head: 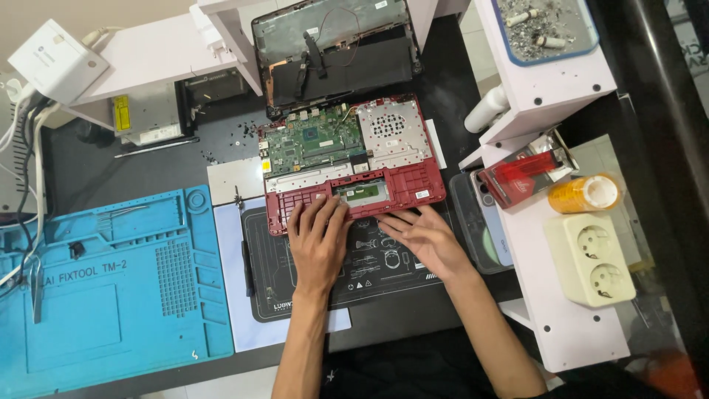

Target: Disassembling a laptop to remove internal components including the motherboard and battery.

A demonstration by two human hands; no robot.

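On the dark printed mat (369, 284) at worktop centre lies your opened red plastic laptop base (353, 166); your left hand (317, 240) rests flat, fingers spread, on its front edge; your right hand (428, 238) lies open beside it, gripping nothing.

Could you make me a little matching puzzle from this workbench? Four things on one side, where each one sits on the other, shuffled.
Things:
1. red opened laptop base with green circuit board
2. blue silicone repair mat
3. cream double wall socket
4. orange roll of tape

Places:
A. far left of the desk
B. on the white shelf at right, nearest the person
C. under the fingertips of the left hand and right hand
D. just behind the socket, beside a red packet

Pairs: 1-C, 2-A, 3-B, 4-D
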